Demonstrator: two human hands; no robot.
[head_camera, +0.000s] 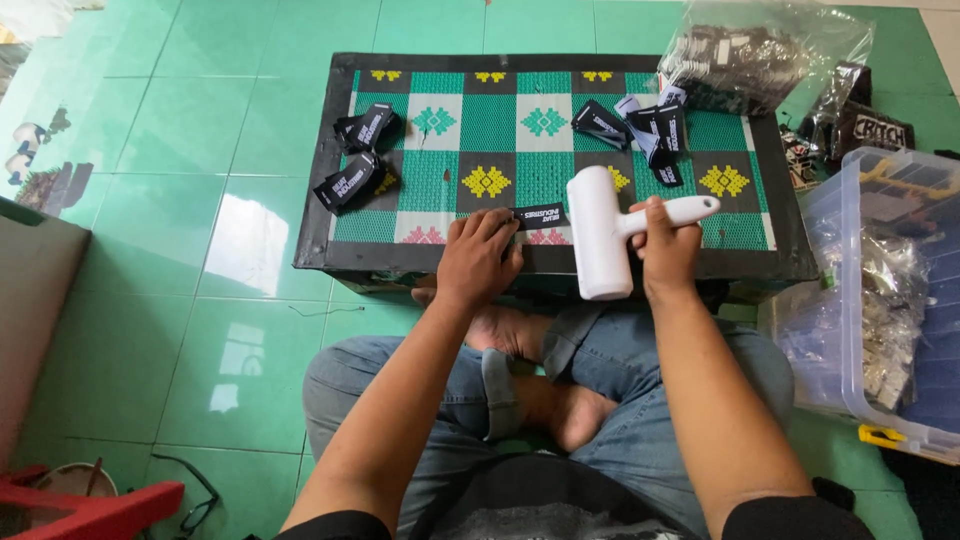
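Crossed legs in jeans sit nearest, below both hands. Beyond the hands lies a low patterned table; a clear storage bin stands to the right. The right hand is wrapped around a white roller, lifted. The left hand presses 1 black label flat with its fingers. Judged: rolling step; next needs the roller lowered squarely onto the label.

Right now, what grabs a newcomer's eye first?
The white roller, gripped by its handle in the right hand, held over the near edge of the low table with its green patterned mat. Beside it, the left hand presses a black label flat. More black labels lie heaped at the mat's left.
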